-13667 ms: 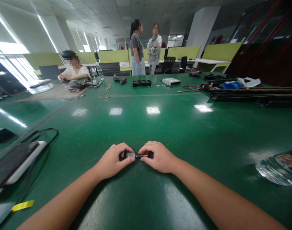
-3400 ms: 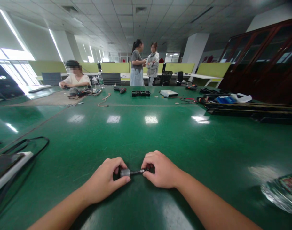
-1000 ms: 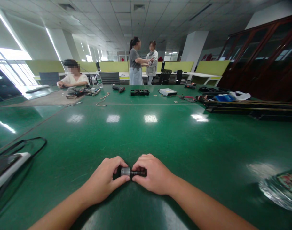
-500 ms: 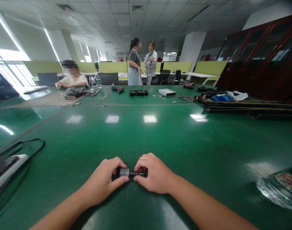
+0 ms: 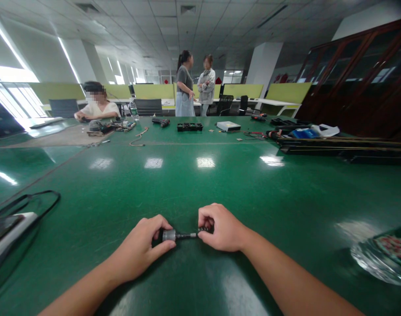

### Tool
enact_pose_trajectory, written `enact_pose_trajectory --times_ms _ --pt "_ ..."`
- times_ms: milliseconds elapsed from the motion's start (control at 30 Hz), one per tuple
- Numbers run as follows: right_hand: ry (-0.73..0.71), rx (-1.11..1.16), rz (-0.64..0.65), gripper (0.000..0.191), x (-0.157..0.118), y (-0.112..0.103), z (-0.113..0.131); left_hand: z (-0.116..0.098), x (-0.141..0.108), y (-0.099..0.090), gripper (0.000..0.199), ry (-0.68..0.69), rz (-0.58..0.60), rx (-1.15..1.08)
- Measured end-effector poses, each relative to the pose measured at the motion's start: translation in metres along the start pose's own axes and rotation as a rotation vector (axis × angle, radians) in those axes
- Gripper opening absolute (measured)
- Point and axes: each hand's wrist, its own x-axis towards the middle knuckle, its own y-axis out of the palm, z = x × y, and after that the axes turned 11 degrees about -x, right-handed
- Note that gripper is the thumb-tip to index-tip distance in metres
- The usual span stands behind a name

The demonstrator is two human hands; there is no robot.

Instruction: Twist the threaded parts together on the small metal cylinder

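Observation:
My left hand (image 5: 143, 248) is closed, thumb and fingers pinching the grey cylindrical body of what looks like a hole saw (image 5: 169, 235). Its thin dark shaft (image 5: 186, 236) points right and ends in a paler tip. Just past that tip, my right hand (image 5: 222, 228) is closed on a small dark coil spring (image 5: 205, 228), partly hidden by the fingers. A narrow gap lies between spring and shaft tip. Both hands are low over the green table (image 5: 174, 186).
A glass ashtray (image 5: 383, 256) is at the right; a white-edged device (image 5: 11, 235) with a black cable (image 5: 52, 193) lies left. Farther back are a power drill (image 5: 161, 122), a black frame (image 5: 189, 127) and a silver box (image 5: 228, 126). A person (image 5: 96, 103) sits far left; two others stand behind.
My right hand has moved right and slightly up, drawing the spring off the shaft, which now shows bare. The left hand keeps its grip, nearly still.

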Motion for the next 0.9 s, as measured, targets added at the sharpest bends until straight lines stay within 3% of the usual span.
enact_pose_trajectory --times_ms 400,700,900 --pt "-0.069 0.014 0.007 0.010 0.002 0.010 0.005 0.000 -0.001 0.000 0.019 -0.002 -0.009 0.002" --pt "-0.101 0.119 0.007 0.030 0.001 0.016 0.017 0.004 0.000 0.002 0.020 0.027 -0.031 -0.016" --pt "-0.113 0.089 0.022 0.017 0.001 0.017 0.016 0.001 -0.001 0.001 0.024 0.055 -0.035 -0.015"
